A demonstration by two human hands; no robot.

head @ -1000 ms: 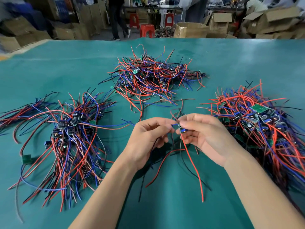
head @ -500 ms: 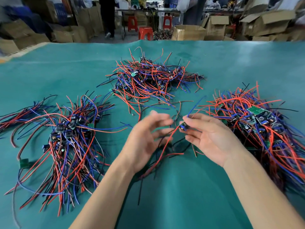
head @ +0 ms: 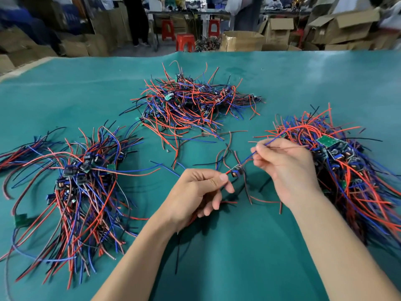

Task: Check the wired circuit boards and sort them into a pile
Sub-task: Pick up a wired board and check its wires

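Nearest to me, my left hand (head: pixel 196 191) is curled, thumb and forefinger pinching a red wire right beside the small circuit board (head: pixel 235 172), with more red and black leads trailing down under the palm. The board hangs between my two hands, above the green table cover (head: pixel 217 268), not resting in any pile. Just past it, my right hand (head: pixel 286 168) pinches the board's blue wire (head: pixel 248 158) in its fingertips, so that the wire runs up and right from the board through the fingers toward the right-hand pile (head: pixel 347 170). That heap lies touching my right wrist, a green board face-up on its top. On my left I see another pile (head: pixel 82 181) of boards with red, blue and black leads fanned out, well apart from my hands. Farther off, in the middle of the table, sits a third tangled pile (head: pixel 191 103). Beyond the table edge I make out red stools (head: pixel 184 41) and cardboard boxes (head: pixel 240 41), blurred.
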